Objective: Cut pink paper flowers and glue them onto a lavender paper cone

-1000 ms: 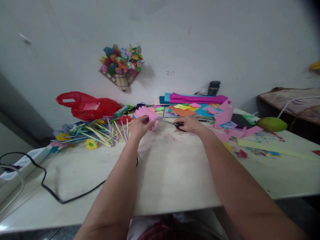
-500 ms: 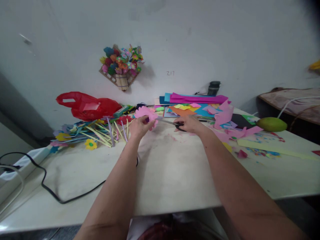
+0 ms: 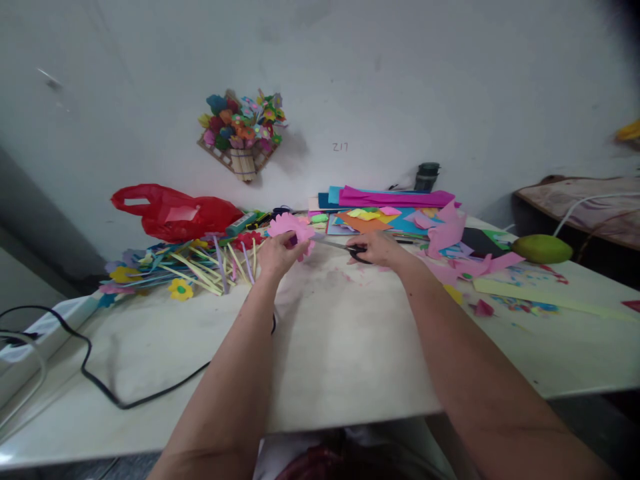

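Fingers of the left hand [image 3: 275,256] are pinching a pink, scalloped, paper-like flower shape [image 3: 286,224] over the white counter [image 3: 345,347], seemingly steadying it beside black-handled metal scissors [image 3: 342,246] (the right hand [image 3: 379,248] is gripping their handles).

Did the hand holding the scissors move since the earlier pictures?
No, the right hand looks in the same spot, judged against the red bag.

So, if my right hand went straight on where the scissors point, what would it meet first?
Probably the pink paper flower in your left hand: the scissors in your right hand aim at its edge, though depth there is hard to judge.
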### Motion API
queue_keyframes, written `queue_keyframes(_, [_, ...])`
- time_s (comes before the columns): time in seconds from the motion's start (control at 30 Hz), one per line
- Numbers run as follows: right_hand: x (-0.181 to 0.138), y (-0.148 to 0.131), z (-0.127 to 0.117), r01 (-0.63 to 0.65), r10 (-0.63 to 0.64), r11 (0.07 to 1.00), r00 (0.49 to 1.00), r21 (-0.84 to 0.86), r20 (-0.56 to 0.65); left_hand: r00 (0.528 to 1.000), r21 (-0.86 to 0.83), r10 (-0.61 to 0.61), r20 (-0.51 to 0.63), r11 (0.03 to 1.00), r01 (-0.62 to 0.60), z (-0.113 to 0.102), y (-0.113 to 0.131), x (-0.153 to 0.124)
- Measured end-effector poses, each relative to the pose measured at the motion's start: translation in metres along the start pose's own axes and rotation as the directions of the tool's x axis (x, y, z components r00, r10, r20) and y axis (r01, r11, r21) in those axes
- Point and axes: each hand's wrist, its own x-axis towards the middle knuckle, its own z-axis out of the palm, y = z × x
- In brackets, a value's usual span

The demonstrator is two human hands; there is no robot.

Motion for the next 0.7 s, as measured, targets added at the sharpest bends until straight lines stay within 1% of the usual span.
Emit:
queue_keyframes(0.4, [0.0, -0.0001, 0.0008, -0.012, 0.012, 1.0, 1.0, -0.01, 0.012, 1.0, 0.003, 0.011, -0.001, 1.0, -0.011, -0.0002, -0.0003, -0.0008])
queue_keyframes(0.53, [-0.003, -0.0023, -0.0035, -0.054, 0.054, 0.999, 0.998, -0.006, 0.036, 1.0, 0.007, 0.018, -0.007, 1.0, -0.018, 0.0003, -0.0006, -0.0001])
queue_keyframes(0.63, [-0.0045, 0.0001, -0.0056, -0.081, 0.08, 0.996, 0.996, 0.024, 0.04, 1.0, 0.014, 0.015, -0.002, 1.0, -0.015, 0.0004, -0.0003, 0.0001])
queue_keyframes(0.7, [-0.0042, 0.0041, -0.0042, -0.09, 0.088, 0.993, 0.996, 0.075, 0.033, 1.0, 0.01, 0.011, 0.001, 1.0, -0.011, 0.0004, -0.0002, -0.0001])
